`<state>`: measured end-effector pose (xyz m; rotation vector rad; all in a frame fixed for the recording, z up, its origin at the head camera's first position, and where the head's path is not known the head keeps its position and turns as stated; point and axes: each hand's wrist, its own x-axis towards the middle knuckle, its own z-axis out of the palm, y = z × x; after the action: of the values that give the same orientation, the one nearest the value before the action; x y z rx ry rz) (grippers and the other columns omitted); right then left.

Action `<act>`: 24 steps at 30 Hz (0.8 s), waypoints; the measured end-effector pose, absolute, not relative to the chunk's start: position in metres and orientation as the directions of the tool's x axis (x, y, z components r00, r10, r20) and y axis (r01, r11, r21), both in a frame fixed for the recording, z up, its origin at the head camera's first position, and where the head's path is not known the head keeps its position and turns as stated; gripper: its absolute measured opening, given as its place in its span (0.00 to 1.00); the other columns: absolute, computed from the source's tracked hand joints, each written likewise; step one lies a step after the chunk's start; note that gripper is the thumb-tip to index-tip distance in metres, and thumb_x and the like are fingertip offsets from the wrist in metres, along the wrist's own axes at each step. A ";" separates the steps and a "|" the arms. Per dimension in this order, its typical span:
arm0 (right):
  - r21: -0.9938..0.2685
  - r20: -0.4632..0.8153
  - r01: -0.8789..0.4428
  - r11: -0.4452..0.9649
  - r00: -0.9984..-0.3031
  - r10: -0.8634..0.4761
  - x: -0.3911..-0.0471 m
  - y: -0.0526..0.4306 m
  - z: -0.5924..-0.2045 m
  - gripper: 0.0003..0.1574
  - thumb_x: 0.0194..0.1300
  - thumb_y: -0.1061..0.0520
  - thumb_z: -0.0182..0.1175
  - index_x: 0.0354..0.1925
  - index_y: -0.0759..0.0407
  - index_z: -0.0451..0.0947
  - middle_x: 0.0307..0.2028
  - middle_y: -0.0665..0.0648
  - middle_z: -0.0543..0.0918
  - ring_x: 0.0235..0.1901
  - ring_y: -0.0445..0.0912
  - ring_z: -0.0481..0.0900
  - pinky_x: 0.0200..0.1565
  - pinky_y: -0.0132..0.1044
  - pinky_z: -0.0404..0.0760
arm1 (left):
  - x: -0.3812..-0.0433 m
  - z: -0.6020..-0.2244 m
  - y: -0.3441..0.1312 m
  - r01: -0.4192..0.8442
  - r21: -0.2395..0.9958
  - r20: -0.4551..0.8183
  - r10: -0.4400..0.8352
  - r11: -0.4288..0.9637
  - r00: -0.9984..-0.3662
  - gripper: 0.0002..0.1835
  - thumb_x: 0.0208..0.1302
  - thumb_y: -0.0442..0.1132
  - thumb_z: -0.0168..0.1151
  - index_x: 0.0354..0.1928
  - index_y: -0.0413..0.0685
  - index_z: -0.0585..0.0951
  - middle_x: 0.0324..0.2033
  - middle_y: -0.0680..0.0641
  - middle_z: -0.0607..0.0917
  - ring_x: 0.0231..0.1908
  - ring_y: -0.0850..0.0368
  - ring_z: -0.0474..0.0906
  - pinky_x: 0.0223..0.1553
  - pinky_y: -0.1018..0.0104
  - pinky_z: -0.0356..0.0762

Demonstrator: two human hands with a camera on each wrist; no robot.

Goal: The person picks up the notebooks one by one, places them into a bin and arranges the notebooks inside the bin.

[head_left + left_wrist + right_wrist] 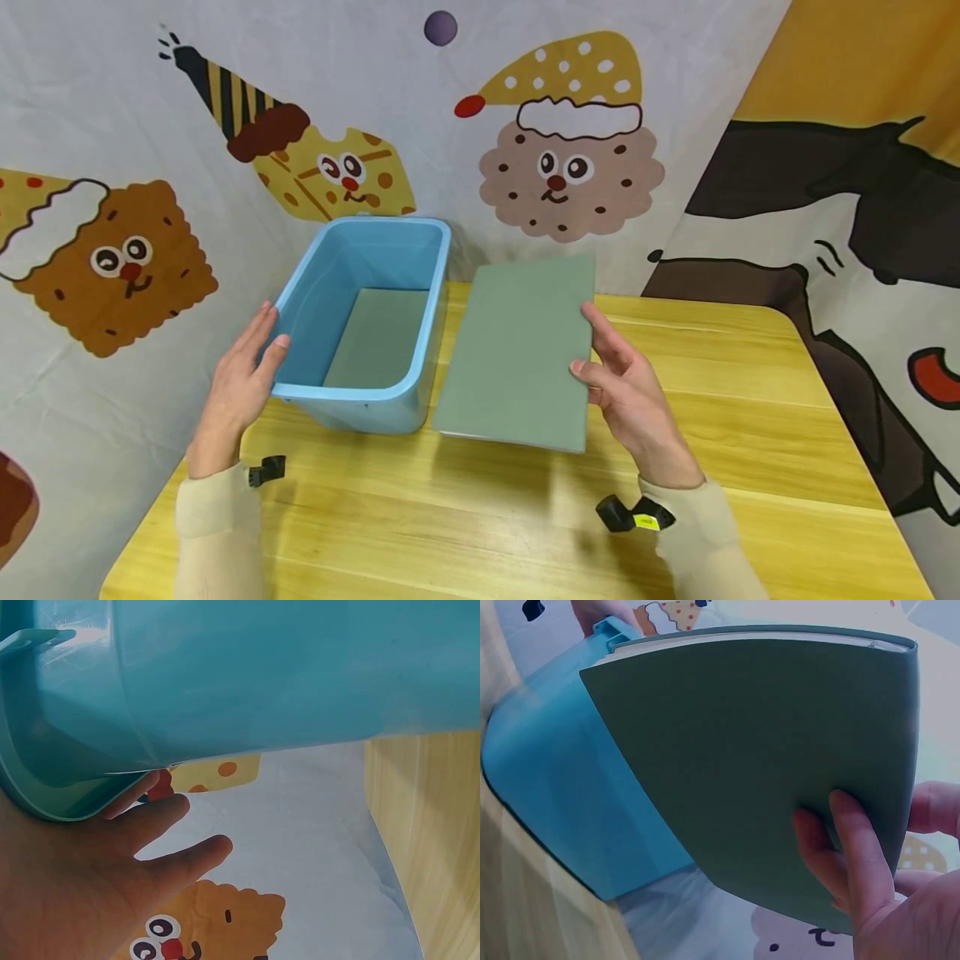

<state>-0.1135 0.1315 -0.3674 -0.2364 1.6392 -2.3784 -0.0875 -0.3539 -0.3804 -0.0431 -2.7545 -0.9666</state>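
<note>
In the head view, my right hand (633,396) holds a grey-green notebook (517,358) by its right edge, thumb on the front cover. The right wrist view shows its fingers (862,855) spread on the other cover and pale page edges between the covers. The notebook is raised and tilted above the table, just right of a light-blue plastic bin (431,358). Inside the bin a similar grey-green flat item (378,337) lies on the bottom. My left hand (240,375) rests against the bin's left rim, its fingers (187,866) extended and spread outside the wall.
The wooden table (750,417) extends right and in front of the bin. Behind it hangs a white cloth (442,108) printed with cartoon biscuits and cheese, close to the bin's back and left sides. A small black device (630,514) is worn at each wrist.
</note>
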 end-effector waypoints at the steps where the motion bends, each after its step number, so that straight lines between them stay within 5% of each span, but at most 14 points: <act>1: -0.934 0.000 0.103 -0.343 -0.958 -0.287 -0.113 0.131 -0.366 0.50 0.71 0.74 0.56 0.83 0.48 0.54 0.82 0.59 0.49 0.29 0.37 0.71 0.25 0.24 0.73 | -0.088 -0.380 -0.354 0.100 0.613 0.217 -0.045 0.784 -0.975 0.34 0.84 0.53 0.42 0.83 0.45 0.53 0.82 0.43 0.49 0.78 0.30 0.45 0.71 0.25 0.43; 7: -0.921 0.030 0.077 -0.381 -0.963 -0.266 -0.108 0.130 -0.358 0.49 0.70 0.75 0.55 0.82 0.49 0.56 0.79 0.60 0.58 0.31 0.37 0.73 0.26 0.23 0.74 | -0.087 -0.380 -0.355 0.091 0.608 0.209 -0.048 0.788 -0.977 0.34 0.84 0.53 0.42 0.83 0.45 0.53 0.82 0.42 0.49 0.78 0.29 0.45 0.71 0.26 0.44; 17: -0.893 0.099 0.017 -0.450 -0.967 -0.235 -0.107 0.126 -0.339 0.47 0.70 0.76 0.50 0.81 0.51 0.57 0.80 0.59 0.54 0.37 0.36 0.72 0.24 0.20 0.71 | -0.087 -0.379 -0.356 0.091 0.599 0.211 -0.047 0.796 -0.976 0.34 0.84 0.53 0.42 0.82 0.43 0.54 0.82 0.41 0.50 0.78 0.30 0.46 0.72 0.27 0.45; 24: -0.829 0.120 0.036 -0.558 -0.963 -0.240 -0.108 0.117 -0.328 0.47 0.70 0.77 0.50 0.80 0.50 0.60 0.78 0.60 0.59 0.25 0.35 0.72 0.23 0.20 0.72 | -0.087 -0.378 -0.354 0.093 0.596 0.212 -0.045 0.798 -0.976 0.34 0.84 0.53 0.41 0.83 0.45 0.53 0.82 0.42 0.49 0.78 0.30 0.46 0.72 0.27 0.44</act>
<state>-0.1084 0.1167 -0.3275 -0.3308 1.3875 -2.6208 -0.0875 -0.3543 -0.3782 -0.0371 -2.7710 -0.9343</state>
